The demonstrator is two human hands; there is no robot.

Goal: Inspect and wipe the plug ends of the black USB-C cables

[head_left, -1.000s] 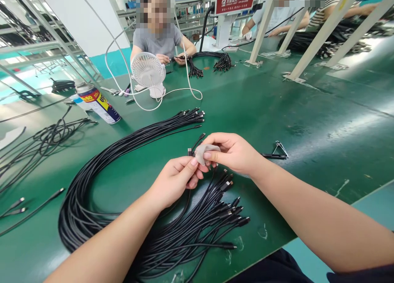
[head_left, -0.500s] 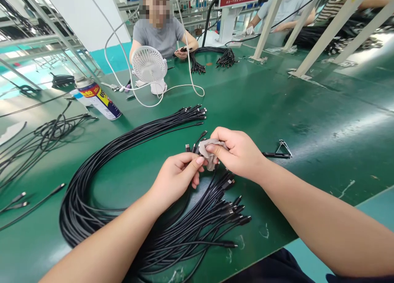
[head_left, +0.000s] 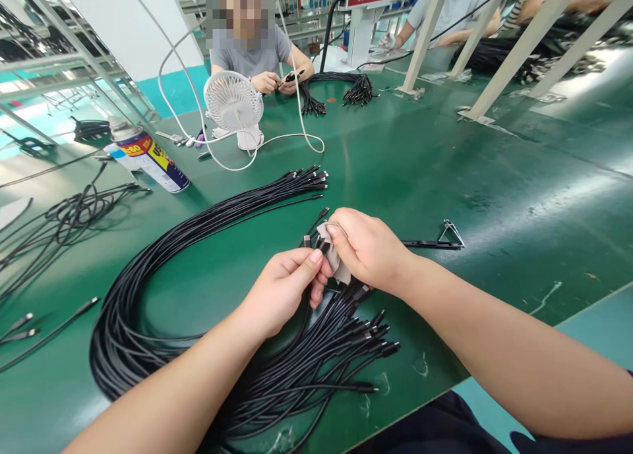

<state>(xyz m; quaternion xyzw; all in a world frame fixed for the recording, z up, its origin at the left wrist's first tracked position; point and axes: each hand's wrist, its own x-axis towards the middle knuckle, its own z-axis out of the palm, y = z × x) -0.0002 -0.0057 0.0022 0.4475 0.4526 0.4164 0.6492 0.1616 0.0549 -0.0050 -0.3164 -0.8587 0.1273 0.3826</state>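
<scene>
Pinched between the thumb and fingers of my left hand (head_left: 291,279) is a black cable connector (head_left: 323,244). My right hand (head_left: 368,246) is closed on a crumpled greyish cloth (head_left: 338,264), which lies against the connector. Just beyond my left fingertips, other connector ends (head_left: 307,241) stick up. A large bundle of black cables (head_left: 119,315) curves around my left forearm in a U. One set of its ends (head_left: 316,177) lies beyond my hands; the other set (head_left: 376,339) fans out below my right wrist.
A spray can (head_left: 153,161) and a white fan (head_left: 233,105) with a looping white cord stand at the back left. Loose cables (head_left: 74,217) lie left. Right of my hand is a black tool with a metal loop (head_left: 450,236). A co-worker (head_left: 252,58) sits opposite.
My right hand has turned and closed more tightly round the cloth. The connector in my left hand now shows more clearly. Across the table, the co-worker's hands have come together.
</scene>
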